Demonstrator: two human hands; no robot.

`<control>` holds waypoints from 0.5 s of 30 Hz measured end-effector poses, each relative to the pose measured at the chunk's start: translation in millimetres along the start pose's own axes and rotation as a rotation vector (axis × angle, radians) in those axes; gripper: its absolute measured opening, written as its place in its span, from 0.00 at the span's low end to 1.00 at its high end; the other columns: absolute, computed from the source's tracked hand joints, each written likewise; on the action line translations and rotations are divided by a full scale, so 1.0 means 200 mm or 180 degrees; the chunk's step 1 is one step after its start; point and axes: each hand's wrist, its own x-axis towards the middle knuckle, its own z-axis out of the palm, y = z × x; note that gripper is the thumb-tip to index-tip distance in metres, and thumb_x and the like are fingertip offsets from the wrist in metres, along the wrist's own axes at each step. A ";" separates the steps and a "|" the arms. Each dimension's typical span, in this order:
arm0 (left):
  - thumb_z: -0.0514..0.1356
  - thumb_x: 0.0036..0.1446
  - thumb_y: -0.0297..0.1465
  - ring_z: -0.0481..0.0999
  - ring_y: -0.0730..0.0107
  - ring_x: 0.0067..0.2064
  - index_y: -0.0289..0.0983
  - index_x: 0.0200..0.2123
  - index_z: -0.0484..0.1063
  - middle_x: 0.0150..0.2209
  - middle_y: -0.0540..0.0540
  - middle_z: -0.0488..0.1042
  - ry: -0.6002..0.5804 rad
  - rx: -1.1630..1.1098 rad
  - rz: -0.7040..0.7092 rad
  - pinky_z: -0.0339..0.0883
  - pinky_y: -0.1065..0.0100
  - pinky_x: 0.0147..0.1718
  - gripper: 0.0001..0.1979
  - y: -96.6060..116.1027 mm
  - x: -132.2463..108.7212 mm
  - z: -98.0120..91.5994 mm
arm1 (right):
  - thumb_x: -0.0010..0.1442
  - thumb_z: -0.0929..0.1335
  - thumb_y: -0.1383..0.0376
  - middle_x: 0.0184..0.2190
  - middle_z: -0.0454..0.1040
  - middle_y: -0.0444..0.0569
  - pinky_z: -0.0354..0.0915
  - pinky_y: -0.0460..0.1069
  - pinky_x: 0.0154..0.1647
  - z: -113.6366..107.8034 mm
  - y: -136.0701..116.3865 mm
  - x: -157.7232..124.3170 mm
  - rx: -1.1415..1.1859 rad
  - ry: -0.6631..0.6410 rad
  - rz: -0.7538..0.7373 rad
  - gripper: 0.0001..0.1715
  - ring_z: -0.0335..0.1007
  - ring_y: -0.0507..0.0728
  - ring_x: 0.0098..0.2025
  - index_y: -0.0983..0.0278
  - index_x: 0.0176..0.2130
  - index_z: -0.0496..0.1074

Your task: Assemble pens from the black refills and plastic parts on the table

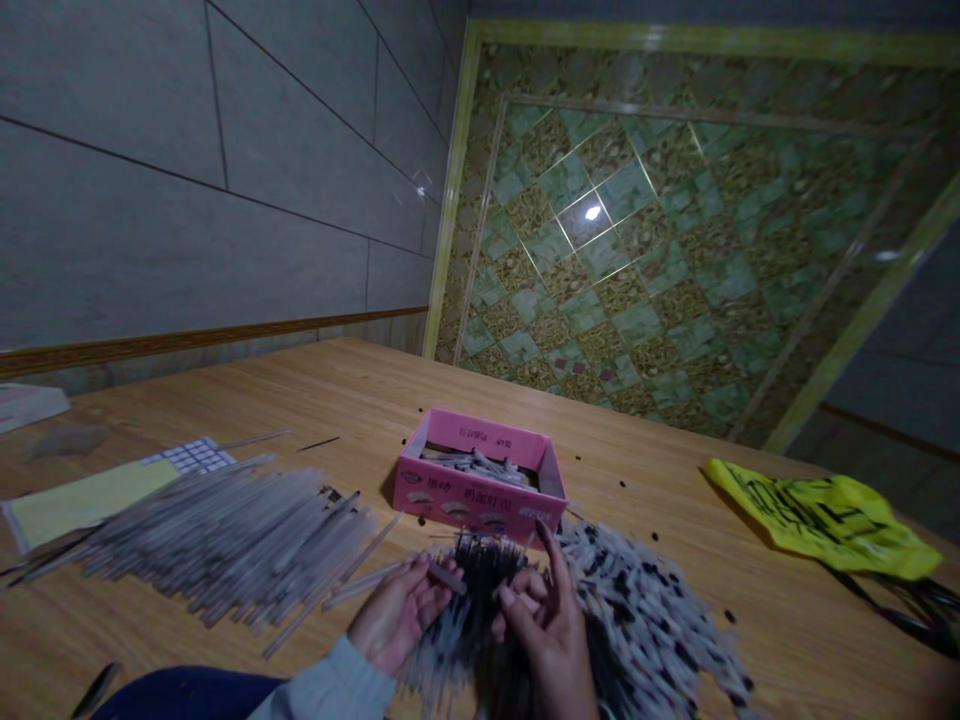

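Note:
My left hand [405, 608], palm turned up, has its fingers closed on a short grey tube [448, 578]. To its right, my right hand [553, 625] has the index finger raised, its tip dark, while the thumb meets the curled fingers; what they pinch is too small to make out. Beneath and between the hands lies a heap of thin dark sticks [484, 570] with pale ends. Just beyond stands an open pink box [469, 500] holding pale tubes [484, 466]. Right of my right hand spreads a pile of short white pieces with black ends [652, 610].
Many long translucent tubes [232, 540] lie in a bundle at left, beside a pale yellow sheet [90, 500]. A bright yellow bag [825, 520] with black print rests at right. Small black bits dot the wooden table [315, 385]. A tiled wall [225, 240] borders its left side.

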 end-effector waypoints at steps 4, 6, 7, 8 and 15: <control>0.57 0.53 0.22 0.80 0.63 0.35 0.33 0.30 0.68 0.31 0.39 0.79 -0.0002 -0.0091 -0.0038 0.73 0.72 0.31 0.02 0.00 -0.01 0.01 | 0.52 0.71 0.62 0.23 0.66 0.38 0.63 0.43 0.20 0.00 -0.02 0.00 0.0028 0.0113 -0.0117 0.46 0.66 0.49 0.19 0.59 0.61 0.44; 0.57 0.53 0.22 0.80 0.62 0.35 0.33 0.31 0.68 0.31 0.40 0.79 0.0020 -0.0113 -0.0058 0.73 0.71 0.31 0.02 0.00 -0.02 0.01 | 0.53 0.71 0.61 0.23 0.68 0.39 0.64 0.44 0.21 -0.01 -0.03 0.00 -0.0021 0.0317 -0.0226 0.41 0.67 0.49 0.19 0.61 0.59 0.49; 0.56 0.53 0.22 0.80 0.62 0.36 0.33 0.31 0.68 0.31 0.40 0.79 0.0036 -0.0120 -0.0069 0.73 0.70 0.32 0.02 0.00 -0.02 0.01 | 0.53 0.70 0.61 0.23 0.70 0.40 0.65 0.44 0.21 -0.01 -0.03 0.00 -0.0048 0.0463 -0.0299 0.37 0.67 0.50 0.19 0.61 0.57 0.53; 0.56 0.53 0.22 0.80 0.61 0.36 0.33 0.33 0.68 0.31 0.40 0.79 0.0059 -0.0125 -0.0075 0.74 0.70 0.33 0.03 0.00 -0.02 0.02 | 0.53 0.70 0.60 0.23 0.71 0.40 0.66 0.44 0.23 -0.02 -0.03 0.00 -0.0078 0.0635 -0.0370 0.32 0.69 0.50 0.19 0.61 0.53 0.56; 0.55 0.54 0.22 0.80 0.60 0.35 0.27 0.42 0.67 0.33 0.33 0.78 0.0152 -0.0208 -0.0142 0.73 0.69 0.32 0.11 0.00 -0.01 0.02 | 0.50 0.72 0.63 0.27 0.77 0.47 0.70 0.46 0.26 0.03 -0.06 -0.05 -0.0250 0.1459 -0.1014 0.15 0.74 0.53 0.22 0.65 0.37 0.67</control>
